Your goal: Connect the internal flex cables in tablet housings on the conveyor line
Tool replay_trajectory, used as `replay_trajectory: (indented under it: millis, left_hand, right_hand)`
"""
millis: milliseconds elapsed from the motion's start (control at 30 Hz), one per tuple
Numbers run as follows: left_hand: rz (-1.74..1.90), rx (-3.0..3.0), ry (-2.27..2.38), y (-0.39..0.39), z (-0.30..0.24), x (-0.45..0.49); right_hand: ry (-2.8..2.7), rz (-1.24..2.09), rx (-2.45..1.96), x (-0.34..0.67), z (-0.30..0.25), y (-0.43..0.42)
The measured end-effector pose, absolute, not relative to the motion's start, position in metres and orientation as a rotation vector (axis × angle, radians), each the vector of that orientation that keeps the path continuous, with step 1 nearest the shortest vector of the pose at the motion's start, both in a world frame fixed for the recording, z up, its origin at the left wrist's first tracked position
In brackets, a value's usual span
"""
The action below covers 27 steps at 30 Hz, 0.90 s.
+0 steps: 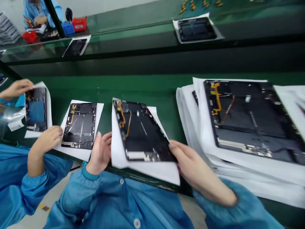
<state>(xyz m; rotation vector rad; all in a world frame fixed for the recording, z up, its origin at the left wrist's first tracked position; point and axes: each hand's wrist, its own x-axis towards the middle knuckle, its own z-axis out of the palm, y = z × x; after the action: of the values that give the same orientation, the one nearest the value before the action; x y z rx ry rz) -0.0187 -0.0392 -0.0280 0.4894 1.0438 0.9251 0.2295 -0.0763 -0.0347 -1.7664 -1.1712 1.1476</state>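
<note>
Hands apart: the right hand (188, 160) pinches the lower right corner of a tablet shell (145, 130), while the left hand (101, 152) curls loosely beside that shell's left edge, its contact with the white sheet (152, 170) hard to tell. That shell stands tilted over the sheet on the worktop (143, 86), so work on it looks unfinished; whether it is on its way up or down cannot be told. An orange cable (121, 117) is already in the shell. Right of the shell, layered sheets (188, 108) carry another shell (254, 122), which suggests more remains. Left of it, one similar shell (79, 125) lies flat by a co-worker's hand (51, 138); farther left, another bears a blue rectangle (37, 111) missing from the tilted shell, so that piece may be further along
</note>
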Motion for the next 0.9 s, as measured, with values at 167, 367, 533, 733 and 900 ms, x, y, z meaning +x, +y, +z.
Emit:
replay_trajectory:
  millis: [167,367,533,733,900]
  left_hand:
    - [0.551,1.148,1.238,-0.06,-0.028,-0.025]
    - [-0.087,1.915,1.628,-0.07,0.003,-0.022]
    - [-0.278,2.339,1.645,-0.051,0.007,0.015]
    - [-0.348,2.508,1.558,-0.048,0.003,0.026]
    - [-0.2,2.483,1.936,-0.071,-0.003,-0.01]
  right_hand:
    - [-1.525,0.977,-1.954,0.241,-0.05,-0.142]
    - [-1.818,0.705,-1.975,0.249,-0.044,-0.174]
    - [-1.989,0.569,-1.848,0.256,-0.027,-0.145]
    - [-1.972,0.797,-1.562,0.215,-0.011,-0.044]
    - [-2.125,0.864,-1.517,0.165,-0.014,0.021]
